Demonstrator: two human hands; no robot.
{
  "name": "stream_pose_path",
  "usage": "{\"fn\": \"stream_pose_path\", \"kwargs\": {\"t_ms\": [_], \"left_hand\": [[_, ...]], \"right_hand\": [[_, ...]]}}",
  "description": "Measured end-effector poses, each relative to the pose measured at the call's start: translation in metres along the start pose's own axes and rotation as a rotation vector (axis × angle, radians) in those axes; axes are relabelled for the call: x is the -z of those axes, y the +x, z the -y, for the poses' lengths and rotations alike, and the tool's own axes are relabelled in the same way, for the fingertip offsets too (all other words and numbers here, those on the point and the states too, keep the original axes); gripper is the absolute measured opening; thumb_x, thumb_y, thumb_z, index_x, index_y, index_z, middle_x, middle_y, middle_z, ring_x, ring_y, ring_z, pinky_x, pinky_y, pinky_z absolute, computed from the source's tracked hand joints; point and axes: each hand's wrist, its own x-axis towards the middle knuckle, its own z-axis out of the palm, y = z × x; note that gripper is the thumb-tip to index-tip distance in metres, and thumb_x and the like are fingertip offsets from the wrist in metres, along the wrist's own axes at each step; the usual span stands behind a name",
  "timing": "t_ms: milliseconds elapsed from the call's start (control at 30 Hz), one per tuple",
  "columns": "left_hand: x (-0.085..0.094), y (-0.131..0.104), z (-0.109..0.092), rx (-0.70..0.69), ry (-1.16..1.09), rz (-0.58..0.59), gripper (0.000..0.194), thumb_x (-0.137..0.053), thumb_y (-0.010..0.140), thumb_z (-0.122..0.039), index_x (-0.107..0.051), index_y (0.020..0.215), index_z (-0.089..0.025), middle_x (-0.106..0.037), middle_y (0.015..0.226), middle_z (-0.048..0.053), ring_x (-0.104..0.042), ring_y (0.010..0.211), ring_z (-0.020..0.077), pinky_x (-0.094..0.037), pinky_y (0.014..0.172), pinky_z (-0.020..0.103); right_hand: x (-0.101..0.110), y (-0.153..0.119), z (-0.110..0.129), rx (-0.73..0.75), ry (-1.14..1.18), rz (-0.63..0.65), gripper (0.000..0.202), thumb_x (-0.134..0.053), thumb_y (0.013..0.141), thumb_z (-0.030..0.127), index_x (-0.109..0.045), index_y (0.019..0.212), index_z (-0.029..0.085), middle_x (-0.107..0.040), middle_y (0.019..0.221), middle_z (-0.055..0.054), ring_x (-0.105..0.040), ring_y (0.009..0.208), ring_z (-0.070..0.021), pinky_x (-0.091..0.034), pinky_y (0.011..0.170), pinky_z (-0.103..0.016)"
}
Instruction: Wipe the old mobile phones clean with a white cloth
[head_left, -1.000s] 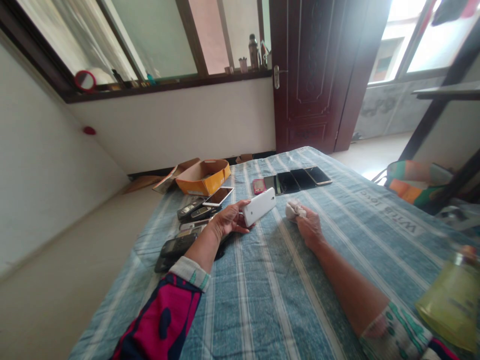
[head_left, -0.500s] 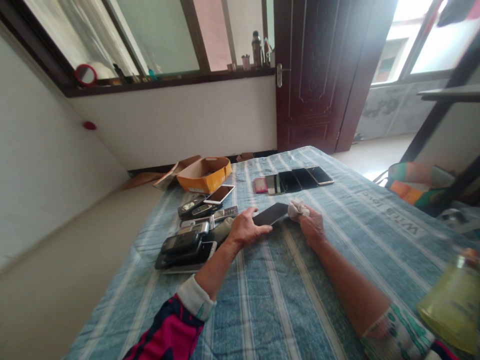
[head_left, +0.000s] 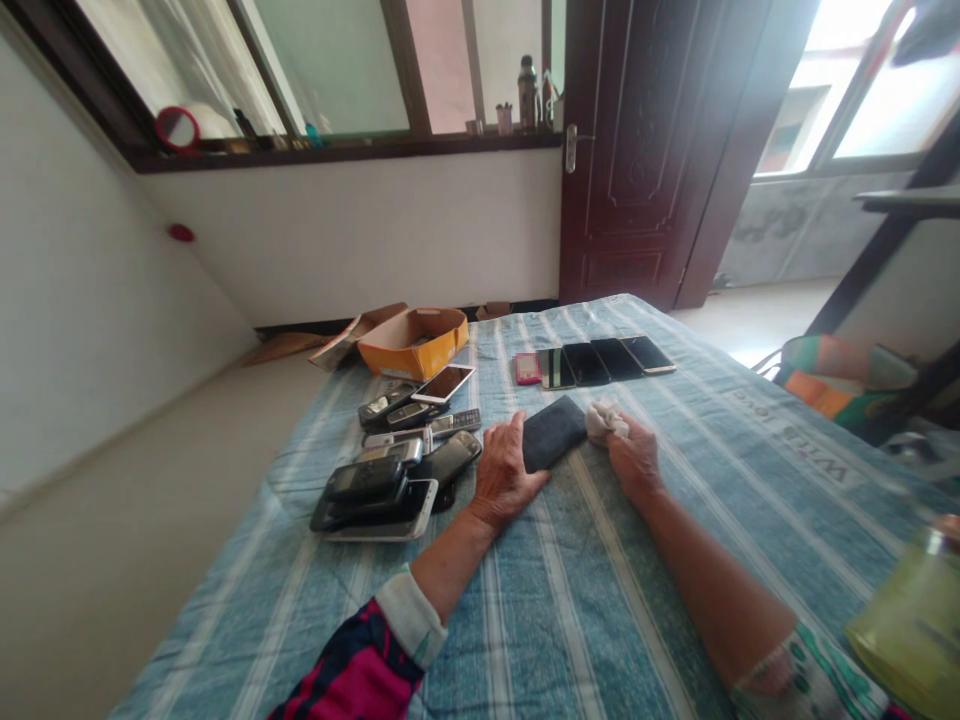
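Observation:
A dark, flat phone (head_left: 555, 433) is gripped at its left end by my left hand (head_left: 506, 472), thumb along the near edge and fingers at the far side. Just right of the phone, my right hand (head_left: 634, 458) pinches a crumpled white cloth (head_left: 604, 422), close to the phone's right end. Left of my left hand lies a pile of old phones, with a black one (head_left: 365, 480) on top and a white-edged one (head_left: 420, 512) below. Beyond my hands, a pink device (head_left: 527, 369) and several dark-screened phones (head_left: 616, 357) lie in a row.
An open orange box (head_left: 416, 352) stands at the far left of the cloth-covered surface (head_left: 525, 620). At the right edge is a container of yellow-green liquid (head_left: 911, 620). A white phone (head_left: 444, 384) lies near the box. Behind are a wall and a brown door (head_left: 637, 150).
The phone in my left hand has tipped so more of its broad dark face shows. Both hands have shifted slightly right in view, and the whole scene has moved a little with the camera.

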Motion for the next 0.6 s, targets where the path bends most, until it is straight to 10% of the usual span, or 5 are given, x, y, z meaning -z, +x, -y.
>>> {"fn": "stream_pose_path", "kwargs": {"t_ms": [600], "left_hand": [[0.001, 0.002, 0.019, 0.036, -0.247, 0.068, 0.092, -0.075, 0.064, -0.014, -0.028, 0.142, -0.02, -0.046, 0.14, 0.013, -0.042, 0.131, 0.0302, -0.033, 0.112, 0.049]], "right_hand": [[-0.001, -0.004, 0.011, 0.119, -0.279, 0.025, 0.026, -0.041, 0.075, 0.019, -0.066, 0.083, 0.02, -0.067, 0.077, -0.004, -0.06, 0.072, -0.0197, -0.044, 0.067, -0.029]]}}
